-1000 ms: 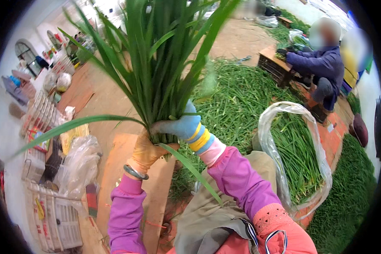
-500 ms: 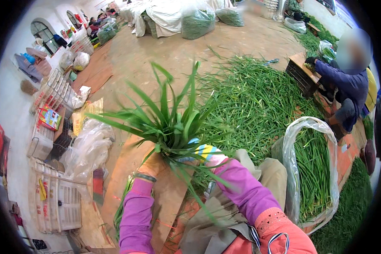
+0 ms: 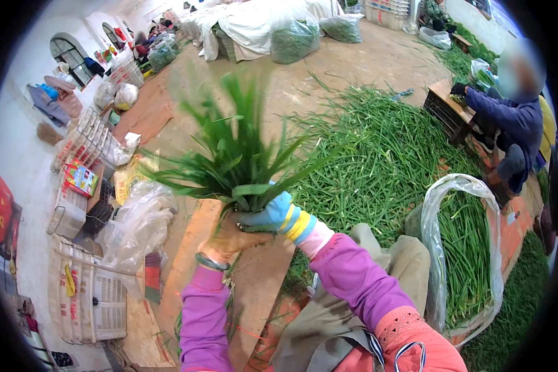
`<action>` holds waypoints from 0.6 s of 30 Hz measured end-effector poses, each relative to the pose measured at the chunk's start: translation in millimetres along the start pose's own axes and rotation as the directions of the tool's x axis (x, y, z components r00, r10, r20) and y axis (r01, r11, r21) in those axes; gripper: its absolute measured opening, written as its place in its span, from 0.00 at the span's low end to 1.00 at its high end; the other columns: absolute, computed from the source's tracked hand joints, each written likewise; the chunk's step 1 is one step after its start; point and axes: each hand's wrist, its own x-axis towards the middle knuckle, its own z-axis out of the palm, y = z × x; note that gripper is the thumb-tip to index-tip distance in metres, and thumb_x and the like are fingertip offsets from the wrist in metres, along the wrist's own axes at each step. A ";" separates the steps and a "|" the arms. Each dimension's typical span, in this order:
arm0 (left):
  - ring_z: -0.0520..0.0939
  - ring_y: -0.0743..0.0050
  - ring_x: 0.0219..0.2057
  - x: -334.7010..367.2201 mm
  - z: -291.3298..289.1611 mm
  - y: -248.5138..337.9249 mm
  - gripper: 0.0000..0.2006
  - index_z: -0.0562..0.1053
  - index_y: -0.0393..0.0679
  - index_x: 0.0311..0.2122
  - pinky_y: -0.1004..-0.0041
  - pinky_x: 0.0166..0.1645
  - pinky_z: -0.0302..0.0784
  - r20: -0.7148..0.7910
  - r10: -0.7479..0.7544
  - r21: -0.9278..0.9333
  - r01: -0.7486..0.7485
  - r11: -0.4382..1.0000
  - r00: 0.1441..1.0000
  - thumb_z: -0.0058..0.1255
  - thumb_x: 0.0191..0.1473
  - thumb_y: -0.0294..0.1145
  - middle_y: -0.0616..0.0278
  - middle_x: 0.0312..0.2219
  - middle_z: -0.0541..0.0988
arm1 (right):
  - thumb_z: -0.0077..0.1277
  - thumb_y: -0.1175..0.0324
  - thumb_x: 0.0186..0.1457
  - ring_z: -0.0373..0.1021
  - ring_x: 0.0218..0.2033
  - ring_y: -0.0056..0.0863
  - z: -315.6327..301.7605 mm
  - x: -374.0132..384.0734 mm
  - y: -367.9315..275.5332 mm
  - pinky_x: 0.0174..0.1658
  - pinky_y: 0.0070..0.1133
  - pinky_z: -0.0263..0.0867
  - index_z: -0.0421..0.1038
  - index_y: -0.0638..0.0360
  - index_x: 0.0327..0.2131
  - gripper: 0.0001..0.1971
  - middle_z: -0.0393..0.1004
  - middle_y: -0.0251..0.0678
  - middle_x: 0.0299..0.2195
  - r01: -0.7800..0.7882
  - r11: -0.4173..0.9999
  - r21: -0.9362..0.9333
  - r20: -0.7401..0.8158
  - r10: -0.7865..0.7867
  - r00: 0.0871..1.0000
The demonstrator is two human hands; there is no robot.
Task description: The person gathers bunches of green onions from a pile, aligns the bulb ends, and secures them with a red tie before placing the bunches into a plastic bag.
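Note:
Upright in front of me stands a bunch of chives (image 3: 229, 161), its long flat green leaves fanning upward and blurred at the tips. My left hand (image 3: 226, 240) is wrapped round the lower end. On its right side, my right hand (image 3: 271, 216), in a light-blue glove with yellow stripes at the cuff, closes on the same bunch just above. The two hands touch each other, and the lower stems are mostly hidden by them. Beneath lies a tan board (image 3: 260, 291), with a few loose leaves partly behind my left forearm.
A wide heap of loose chives (image 3: 378, 142) covers the floor ahead right. By my right knee stands a clear plastic bag (image 3: 436, 248) filled with chives. Further right, a co-worker (image 3: 514, 124) sits at a crate. White plastic baskets (image 3: 108, 304) and crumpled plastic sheeting (image 3: 142, 217) lie left.
The bunch is more upright, its leaves gathered closer together. My right hand has shifted left and now meets my left hand around the stems.

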 end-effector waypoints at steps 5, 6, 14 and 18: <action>0.73 0.70 0.35 7.2 -4.5 -14.0 0.28 0.68 0.40 0.43 0.72 0.42 0.69 -0.119 0.133 0.369 -0.080 0.926 0.984 0.64 0.34 0.37 0.62 0.34 0.74 | 0.62 0.55 0.29 0.68 0.38 0.44 13.3 -6.9 34.5 0.40 0.32 0.65 0.59 0.54 0.49 0.39 0.71 0.45 0.35 0.015 0.994 -0.106 0.048 -0.010 0.999; 0.73 0.71 0.33 7.9 -1.7 -17.4 0.27 0.68 0.39 0.43 0.73 0.41 0.69 -0.159 0.222 0.442 -0.131 0.887 0.962 0.62 0.36 0.38 0.62 0.35 0.74 | 0.62 0.55 0.29 0.67 0.38 0.45 14.6 -10.0 25.5 0.40 0.32 0.65 0.58 0.55 0.50 0.41 0.70 0.45 0.36 0.001 0.983 -0.181 0.014 0.002 1.000; 0.72 0.78 0.24 51.5 -19.8 23.3 0.16 0.70 0.42 0.42 0.78 0.32 0.71 -0.363 -0.236 -0.501 0.025 0.865 0.901 0.52 0.47 0.35 0.69 0.24 0.71 | 0.62 0.56 0.27 0.61 0.46 0.46 -13.1 -76.1 42.4 0.47 0.31 0.60 0.49 0.63 0.54 0.49 0.63 0.51 0.44 -0.171 0.932 -0.319 0.058 0.199 0.978; 0.69 0.79 0.23 57.6 -74.8 58.1 0.15 0.70 0.41 0.41 0.76 0.37 0.69 -0.280 -0.296 -0.589 0.081 0.804 0.913 0.51 0.49 0.36 0.74 0.18 0.64 | 0.57 0.60 0.37 0.65 0.42 0.47 -8.3 -113.7 55.2 0.43 0.30 0.62 0.52 0.57 0.54 0.39 0.67 0.51 0.40 -0.288 0.932 -0.221 0.036 0.302 0.952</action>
